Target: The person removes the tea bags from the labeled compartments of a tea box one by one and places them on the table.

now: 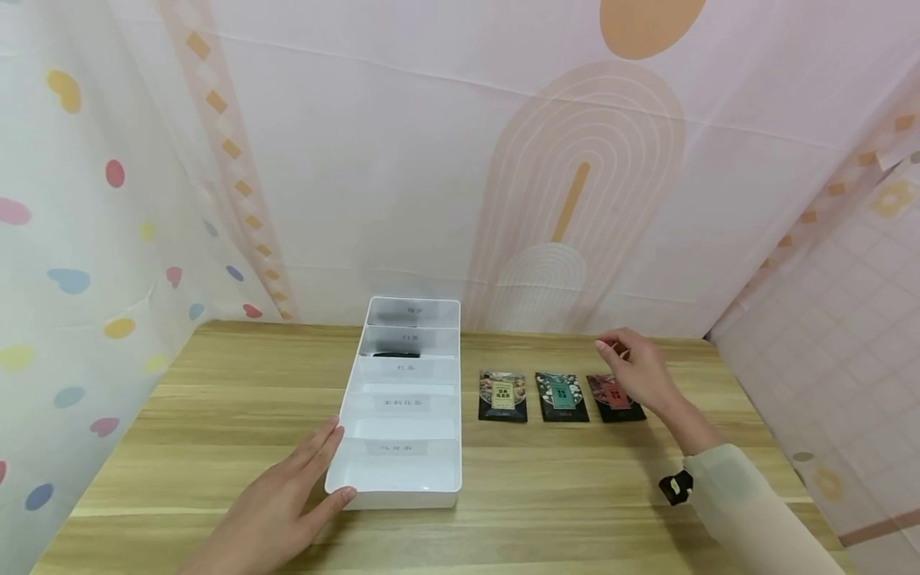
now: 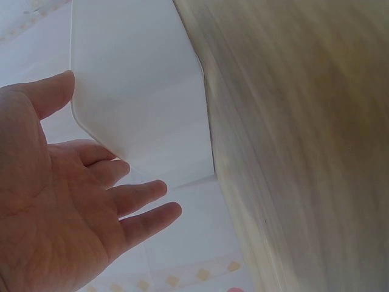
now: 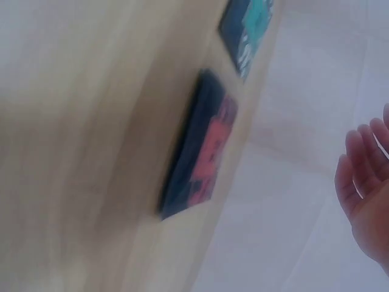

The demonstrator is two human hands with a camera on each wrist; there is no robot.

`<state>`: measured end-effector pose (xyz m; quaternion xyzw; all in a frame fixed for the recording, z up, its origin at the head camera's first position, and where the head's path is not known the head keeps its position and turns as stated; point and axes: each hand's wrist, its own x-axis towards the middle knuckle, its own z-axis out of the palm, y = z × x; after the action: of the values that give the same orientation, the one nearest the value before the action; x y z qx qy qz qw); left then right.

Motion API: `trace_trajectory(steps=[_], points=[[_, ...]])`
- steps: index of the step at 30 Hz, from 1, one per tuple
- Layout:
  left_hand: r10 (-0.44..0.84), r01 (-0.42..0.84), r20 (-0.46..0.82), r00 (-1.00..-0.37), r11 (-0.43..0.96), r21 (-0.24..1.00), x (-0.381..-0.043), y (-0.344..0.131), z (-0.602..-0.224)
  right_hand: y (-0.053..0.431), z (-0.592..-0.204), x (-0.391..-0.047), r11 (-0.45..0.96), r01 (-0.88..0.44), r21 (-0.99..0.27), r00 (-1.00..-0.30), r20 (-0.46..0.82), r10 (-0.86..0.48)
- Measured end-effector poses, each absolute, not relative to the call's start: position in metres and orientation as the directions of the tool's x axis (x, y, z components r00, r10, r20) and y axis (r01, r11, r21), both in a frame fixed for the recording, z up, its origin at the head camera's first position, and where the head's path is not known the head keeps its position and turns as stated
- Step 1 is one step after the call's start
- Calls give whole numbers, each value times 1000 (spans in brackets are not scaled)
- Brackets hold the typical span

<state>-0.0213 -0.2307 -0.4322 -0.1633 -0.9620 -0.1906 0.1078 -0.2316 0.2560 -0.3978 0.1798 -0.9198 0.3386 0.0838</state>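
A white box [image 1: 406, 501] with a row of labelled compartments stands lengthwise on the table. My left hand [image 1: 276, 499] rests at its near left corner; in the left wrist view the thumb touches the edge of the white wall [image 2: 137, 79] and the fingers are loosely extended. To the right of the box lie three flat dark packets side by side: one with a yellow label [image 1: 502, 397], one with a green label [image 1: 562, 395], one with a red label [image 1: 616, 399]. Above the red-labelled packet hovers my right hand [image 1: 640, 371], fingers loosely bent around nothing.
Something black [image 1: 397, 354] shows in the second compartment from the far end. Patterned cloth [image 1: 402, 160] hangs behind the wooden table [image 1: 237, 399] and along both sides. A black item [image 1: 676, 486] is at the right sleeve cuff.
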Motion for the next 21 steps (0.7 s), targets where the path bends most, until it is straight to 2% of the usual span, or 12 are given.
trace_trajectory(steps=[10, 21], points=[[259, 329, 233, -937, 877, 349, -21, -229, -428, 230, -386, -229, 652, -466, -598, -884, 347, -313], [254, 318, 212, -944, 872, 371, -21, -229, -426, 192, -375, -225, 610, -485, -626, -874, 320, -367]])
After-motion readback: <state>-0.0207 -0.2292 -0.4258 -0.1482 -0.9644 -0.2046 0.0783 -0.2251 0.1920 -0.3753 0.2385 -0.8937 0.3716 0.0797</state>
